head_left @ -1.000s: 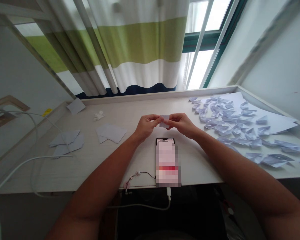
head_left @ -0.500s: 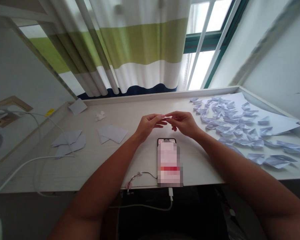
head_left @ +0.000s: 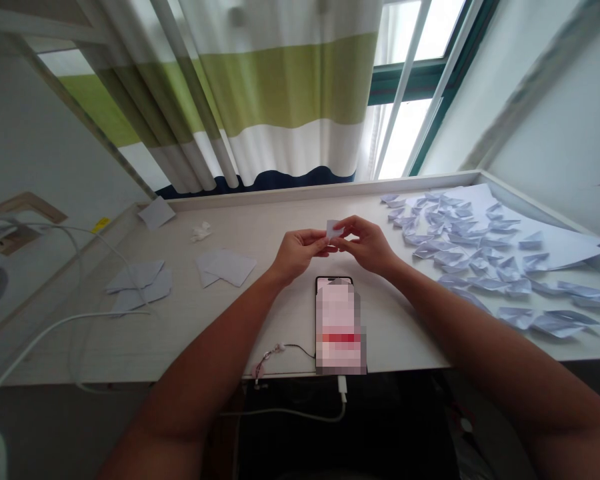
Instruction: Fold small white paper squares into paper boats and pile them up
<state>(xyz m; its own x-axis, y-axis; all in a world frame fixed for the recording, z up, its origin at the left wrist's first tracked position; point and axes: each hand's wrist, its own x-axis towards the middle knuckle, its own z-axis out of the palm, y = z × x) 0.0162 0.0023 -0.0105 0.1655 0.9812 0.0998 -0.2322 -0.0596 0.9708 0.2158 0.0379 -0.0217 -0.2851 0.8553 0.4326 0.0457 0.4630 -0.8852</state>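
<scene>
A small folded piece of white paper (head_left: 334, 229) is raised above the desk, between my two hands. My left hand (head_left: 300, 252) pinches its lower left side with thumb and fingers. On its right edge, the thumb and fingers of my right hand (head_left: 364, 243) are closed. Fingers cover part of the paper, so its full shape is hidden. Just below the hands a phone (head_left: 337, 320) lies on the white desk (head_left: 280, 320), its screen blurred out. Many folded paper boats (head_left: 460, 233) are spread out to the right of my right hand.
Flat paper squares (head_left: 230, 267) lie left of my hands, with another stack (head_left: 143, 287) farther left. A crumpled tissue (head_left: 201, 231) sits behind them. White sheets (head_left: 560, 240) lie under some boats. A white cable (head_left: 55, 327) crosses the desk's left side; another (head_left: 342, 387) plugs into the phone.
The paper has turned from nearly edge-on to showing its flat face above my fingers. My right hand has risen slightly and shifted a little left.
</scene>
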